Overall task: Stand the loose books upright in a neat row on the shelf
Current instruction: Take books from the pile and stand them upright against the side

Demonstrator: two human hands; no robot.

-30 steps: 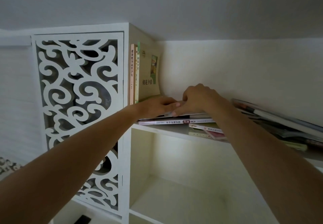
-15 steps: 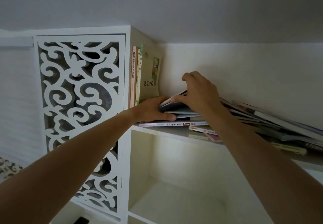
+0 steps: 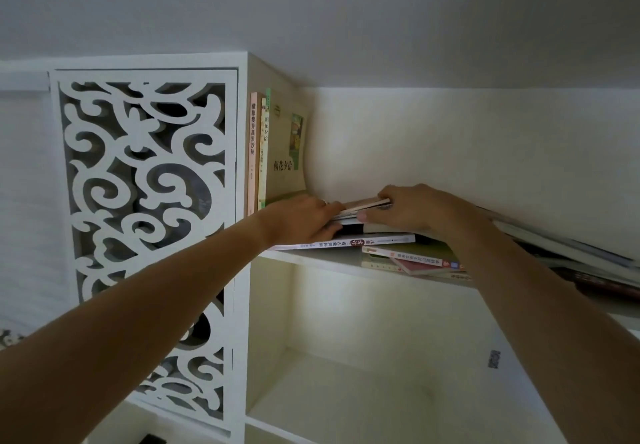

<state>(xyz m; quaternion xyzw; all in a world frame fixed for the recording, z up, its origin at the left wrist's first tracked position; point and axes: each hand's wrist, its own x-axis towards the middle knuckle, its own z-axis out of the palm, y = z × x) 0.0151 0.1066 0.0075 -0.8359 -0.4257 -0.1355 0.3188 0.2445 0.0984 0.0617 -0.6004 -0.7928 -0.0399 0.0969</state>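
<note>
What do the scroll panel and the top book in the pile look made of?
Scroll panel: likely painted wood board, matte white; its cut edges show thickness. Top book: a paperback, it seems; thin bendy cover, pale page edges showing.

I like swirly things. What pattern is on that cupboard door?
White swirling scroll cut-outs cover the cupboard door; only the head view shows it.
</note>
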